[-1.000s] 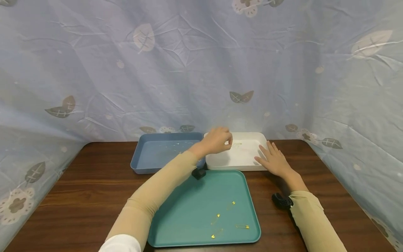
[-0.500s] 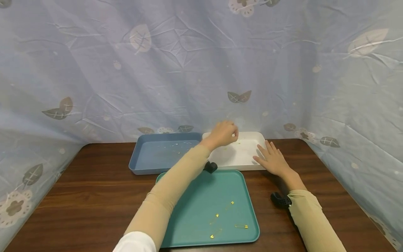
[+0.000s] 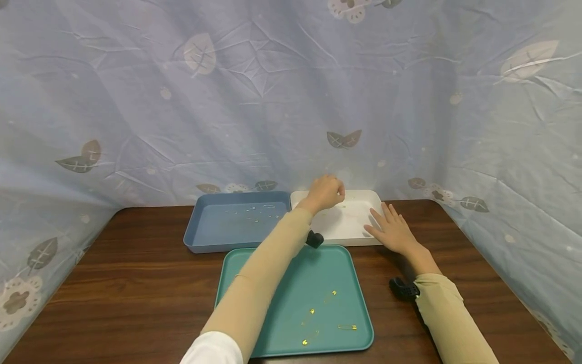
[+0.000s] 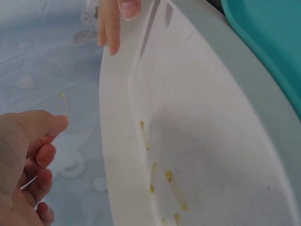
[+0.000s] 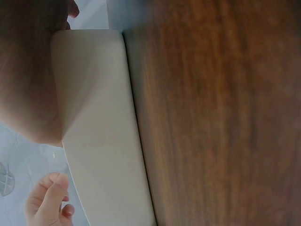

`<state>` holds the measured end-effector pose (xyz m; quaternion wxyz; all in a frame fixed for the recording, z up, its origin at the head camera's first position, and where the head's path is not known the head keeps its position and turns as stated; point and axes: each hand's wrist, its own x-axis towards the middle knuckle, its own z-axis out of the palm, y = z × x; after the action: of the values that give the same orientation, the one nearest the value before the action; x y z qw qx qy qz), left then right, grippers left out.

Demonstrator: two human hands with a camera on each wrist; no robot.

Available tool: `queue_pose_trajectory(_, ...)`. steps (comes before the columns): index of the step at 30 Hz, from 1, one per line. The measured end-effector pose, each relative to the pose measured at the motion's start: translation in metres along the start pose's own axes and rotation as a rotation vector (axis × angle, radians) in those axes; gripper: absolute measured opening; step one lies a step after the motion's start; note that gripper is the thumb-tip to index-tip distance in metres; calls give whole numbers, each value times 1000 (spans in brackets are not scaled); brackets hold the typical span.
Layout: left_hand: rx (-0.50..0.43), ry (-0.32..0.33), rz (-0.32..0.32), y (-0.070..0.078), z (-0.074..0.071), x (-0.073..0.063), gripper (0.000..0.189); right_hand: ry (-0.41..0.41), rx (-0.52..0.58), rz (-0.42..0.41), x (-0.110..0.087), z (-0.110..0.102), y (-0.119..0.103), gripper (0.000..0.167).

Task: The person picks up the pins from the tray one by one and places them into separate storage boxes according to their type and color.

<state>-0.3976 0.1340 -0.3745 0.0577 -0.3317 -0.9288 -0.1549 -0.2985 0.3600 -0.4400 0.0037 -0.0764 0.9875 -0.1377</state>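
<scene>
My left hand (image 3: pixel 325 193) is above the far-left part of the white tray (image 3: pixel 352 227). Its thumb and forefinger pinch a gold safety pin (image 4: pixel 62 104), which stands up past the thumb tip in the left wrist view. Several more gold pins lie on the white tray's floor, among them a safety pin (image 4: pixel 176 190) near the wall. At the tray's right end, my right hand (image 3: pixel 394 230) rests on the rim with its fingers spread and holds nothing. The right wrist view shows that hand against the tray's outer wall.
A teal tray (image 3: pixel 323 268) lies in front, with several gold safety pins, one safety pin (image 3: pixel 347 327) near its right side. A blue tray (image 3: pixel 215 230) with several small silvery pins stands left of the white one. A patterned curtain (image 3: pixel 254 101) hangs behind the brown table (image 3: pixel 136 283).
My left hand has moved right and slightly farther back over the white tray, its forearm swinging right across the teal tray. The right hand has stayed at the rim.
</scene>
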Motion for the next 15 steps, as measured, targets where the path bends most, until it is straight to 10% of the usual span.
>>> queue_pose_trajectory(15,-42,-3,-56,-1,19,10,11,-8,8,0,1,-1,-1,75)
